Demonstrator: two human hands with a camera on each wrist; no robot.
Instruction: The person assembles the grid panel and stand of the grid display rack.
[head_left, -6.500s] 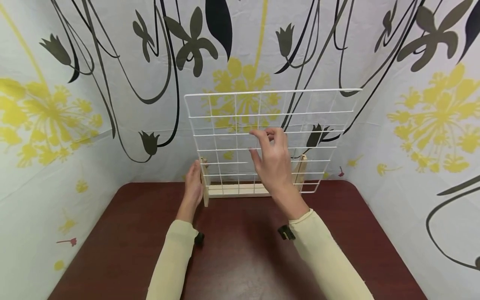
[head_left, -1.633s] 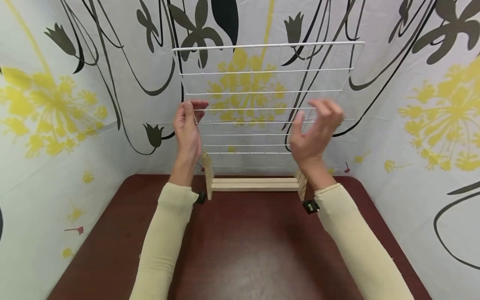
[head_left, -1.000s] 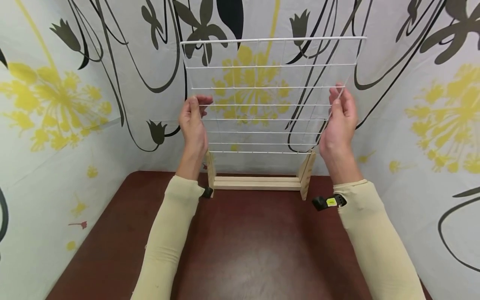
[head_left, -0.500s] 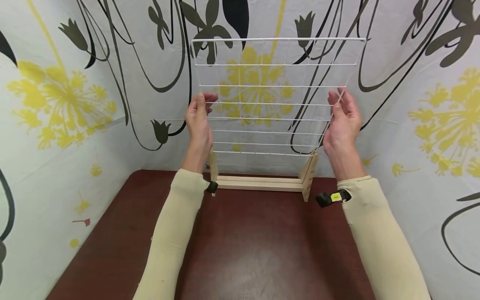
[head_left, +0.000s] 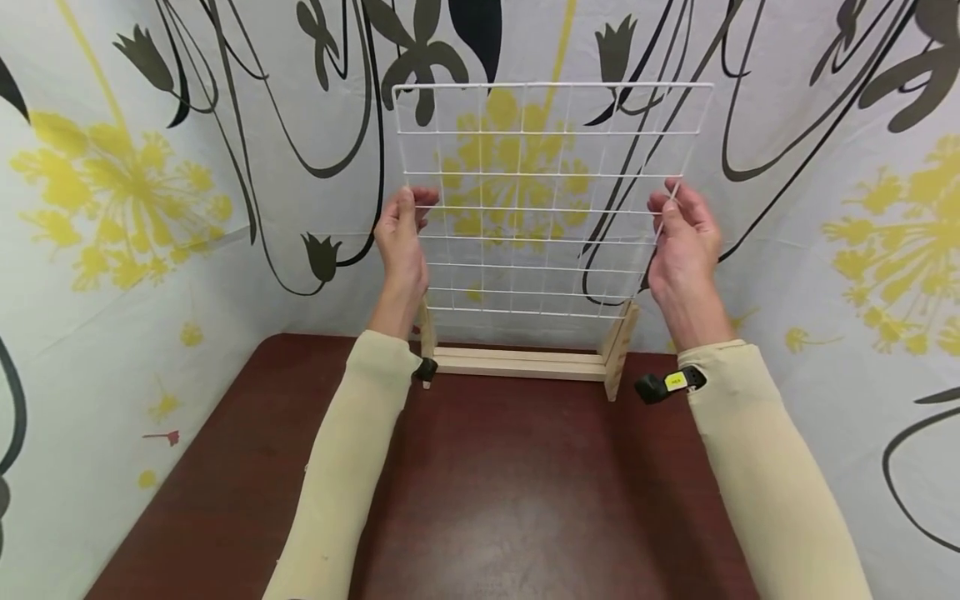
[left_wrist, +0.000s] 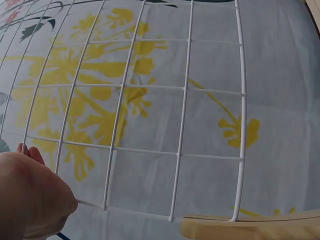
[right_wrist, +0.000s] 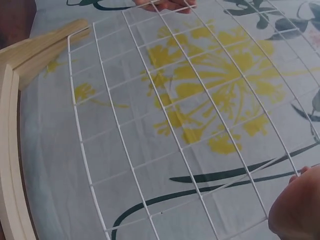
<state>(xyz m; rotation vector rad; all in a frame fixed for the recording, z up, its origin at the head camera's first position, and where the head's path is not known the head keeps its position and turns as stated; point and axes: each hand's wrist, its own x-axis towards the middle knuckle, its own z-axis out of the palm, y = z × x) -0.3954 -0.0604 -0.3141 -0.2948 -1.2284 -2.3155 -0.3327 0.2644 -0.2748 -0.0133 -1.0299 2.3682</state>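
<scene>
A white wire grid panel (head_left: 536,207) stands raised between my hands, its lower edge level with the tops of a pale wooden stand (head_left: 521,364). My left hand (head_left: 402,242) grips the panel's left edge, thumb in front and fingers behind. At the right edge, my right hand (head_left: 682,250) pinches the side wire between thumb and fingers. In the left wrist view, a lower corner of the grid meets the end of a wooden upright (left_wrist: 250,228). The right wrist view has the other lower corner against an upright's tip (right_wrist: 75,27); I cannot tell whether it sits in a slot.
The stand is on a dark red-brown table (head_left: 510,483), near its back edge. White cloth (head_left: 247,167) with yellow and dark plant prints hangs behind the table and at both sides. A small black device (head_left: 670,383) is strapped at my right wrist.
My left hand has gone from the stand's left upright to the panel's left edge. My right hand has moved onto the right edge. The panel rose, then dipped slightly during the last half second.
</scene>
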